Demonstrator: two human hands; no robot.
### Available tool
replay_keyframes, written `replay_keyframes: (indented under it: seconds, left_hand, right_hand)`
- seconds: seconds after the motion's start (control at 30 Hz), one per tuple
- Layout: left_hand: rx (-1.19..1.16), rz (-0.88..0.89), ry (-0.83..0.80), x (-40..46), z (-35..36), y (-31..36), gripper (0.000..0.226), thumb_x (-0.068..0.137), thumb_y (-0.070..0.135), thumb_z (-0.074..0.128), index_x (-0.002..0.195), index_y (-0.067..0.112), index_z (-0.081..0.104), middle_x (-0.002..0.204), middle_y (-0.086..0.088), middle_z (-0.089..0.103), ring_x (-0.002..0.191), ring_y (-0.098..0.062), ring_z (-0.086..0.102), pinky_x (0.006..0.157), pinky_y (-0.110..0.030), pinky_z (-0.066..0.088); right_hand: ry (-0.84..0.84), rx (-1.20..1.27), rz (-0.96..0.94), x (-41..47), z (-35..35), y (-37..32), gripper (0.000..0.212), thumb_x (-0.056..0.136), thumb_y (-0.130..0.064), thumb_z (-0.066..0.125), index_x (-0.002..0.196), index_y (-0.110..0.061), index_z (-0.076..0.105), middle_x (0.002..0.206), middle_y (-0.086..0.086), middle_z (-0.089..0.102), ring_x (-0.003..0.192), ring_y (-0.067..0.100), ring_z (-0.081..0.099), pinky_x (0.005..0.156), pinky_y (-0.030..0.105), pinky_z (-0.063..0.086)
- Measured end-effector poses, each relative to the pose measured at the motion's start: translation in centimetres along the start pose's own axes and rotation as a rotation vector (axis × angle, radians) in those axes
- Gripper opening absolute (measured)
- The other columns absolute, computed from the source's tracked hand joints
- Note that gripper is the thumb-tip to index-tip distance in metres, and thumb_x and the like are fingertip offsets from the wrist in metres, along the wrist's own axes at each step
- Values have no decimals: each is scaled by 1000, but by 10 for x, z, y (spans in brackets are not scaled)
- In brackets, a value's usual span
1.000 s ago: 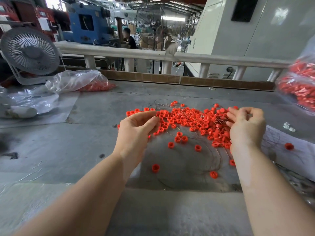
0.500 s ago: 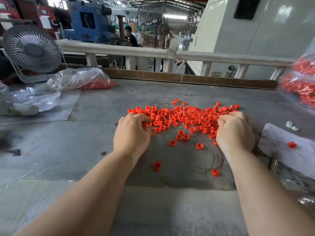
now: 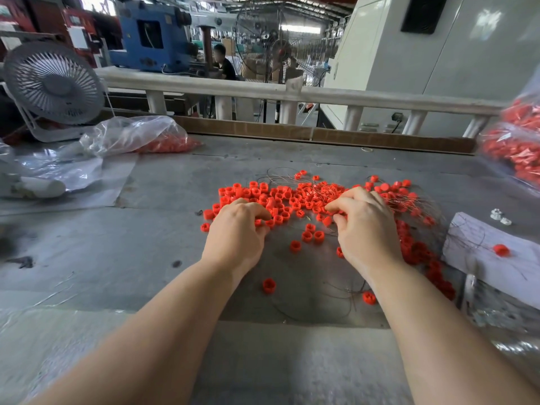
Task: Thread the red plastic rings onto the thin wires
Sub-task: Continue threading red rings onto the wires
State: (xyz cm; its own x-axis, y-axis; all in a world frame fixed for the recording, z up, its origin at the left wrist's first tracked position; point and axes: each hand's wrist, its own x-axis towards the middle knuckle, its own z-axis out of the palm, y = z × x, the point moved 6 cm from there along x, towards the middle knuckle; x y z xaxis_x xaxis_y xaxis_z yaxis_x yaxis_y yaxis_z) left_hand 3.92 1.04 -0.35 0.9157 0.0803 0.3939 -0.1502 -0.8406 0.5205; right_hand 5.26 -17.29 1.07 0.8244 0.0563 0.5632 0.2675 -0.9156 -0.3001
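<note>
Closest to me, behind both wrists: a few stray rings and loops of thin wires (image 3: 318, 305) lying loose on the tabletop (image 3: 146, 258), nothing strung on them that I can see.

Left hand (image 3: 236, 229): fingers curled down into the near edge of the red rings (image 3: 280, 197), touching them. Can't tell if that grip actually holds one.

Right hand (image 3: 365, 226): fingers curled, tips bunched together at the pile's middle, looks like a pinch on a ring or a wire end. Too small to say which.

Pile sits directly under and just past both sets of fingertips, wire strands tangled through it and fanning out right of my right hand. More rings trail down beside my right wrist.

Progress, my read: barely started. No filled wire visible; the pile is all loose. Almost everything left.

Further out: paper sheet (image 3: 496, 252) right of the right hand with one ring on it, bagged rings (image 3: 517, 150) far right, another clear bag (image 3: 131, 135) and a desk fan (image 3: 54, 83) far left.
</note>
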Motion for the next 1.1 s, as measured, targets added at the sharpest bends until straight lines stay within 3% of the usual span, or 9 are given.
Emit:
replay_keyframes:
  seconds: [0.1, 0.57, 0.77, 0.93, 1.1]
  left_hand:
    - [-5, 17, -2, 0, 0, 2, 21, 85, 16, 65, 105, 18, 70, 110, -2, 61, 103, -21, 53, 72, -18, 25]
    - [-13, 50, -8, -1, 3, 3, 18, 84, 16, 66, 101, 18, 71, 109, -2, 60, 106, -21, 50, 84, -23, 31]
    - [-5, 49, -4, 0, 4, 3, 18, 83, 17, 67, 100, 19, 71, 108, -1, 60, 107, -22, 49, 84, -21, 29]
    - [-19, 57, -2, -2, 3, 4, 17, 84, 18, 66, 99, 20, 72, 108, -1, 60, 107, -22, 49, 84, -20, 28]
    - [-31, 61, 0, -3, 2, 6, 16, 85, 17, 64, 99, 20, 72, 109, 0, 59, 107, -21, 49, 82, -18, 27]
  right_hand:
    - [-45, 23, -36, 0, 5, -4, 23, 87, 1, 57, 95, -13, 73, 100, 4, 63, 100, 24, 49, 90, 33, 37]
    - [-92, -98, 96, -2, 3, 9, 27, 85, 0, 60, 101, -19, 72, 110, 4, 57, 108, 23, 44, 92, 33, 34]
    - [-137, 86, -14, -1, 5, -11, 14, 84, -8, 65, 86, -18, 75, 96, -9, 50, 106, 19, 45, 95, 36, 33]
    - [-215, 45, 4, -4, 10, -10, 14, 84, -15, 63, 82, -22, 74, 104, -9, 56, 107, 15, 42, 89, 31, 27]
    - [-166, 25, 19, -1, 7, -5, 22, 86, -4, 58, 84, -19, 73, 105, -6, 59, 106, 18, 45, 93, 34, 32]
